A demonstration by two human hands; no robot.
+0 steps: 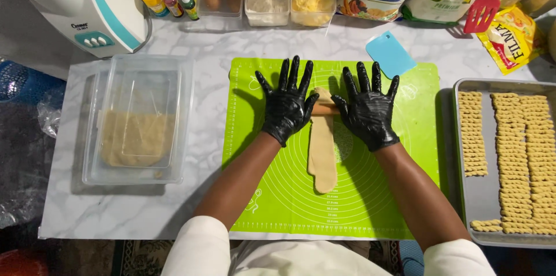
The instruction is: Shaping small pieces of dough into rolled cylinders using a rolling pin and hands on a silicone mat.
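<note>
Both my hands wear black gloves and lie flat, fingers spread, on a wooden rolling pin (325, 110) that lies crosswise on a long strip of tan dough (322, 148). My left hand (286, 104) covers the pin's left end, my right hand (367, 108) its right end; only the short middle of the pin shows between them. The dough runs lengthwise down the middle of a green silicone mat (399, 154) on the marble-patterned counter.
A clear plastic tub (139, 119) with more dough sits left of the mat. A metal tray (483, 195) with rows of ridged dough pieces lies at the right. A blue scraper (390, 53), a white mixer (87, 4), small bottles, containers, bags and a red spatula (485, 4) line the back.
</note>
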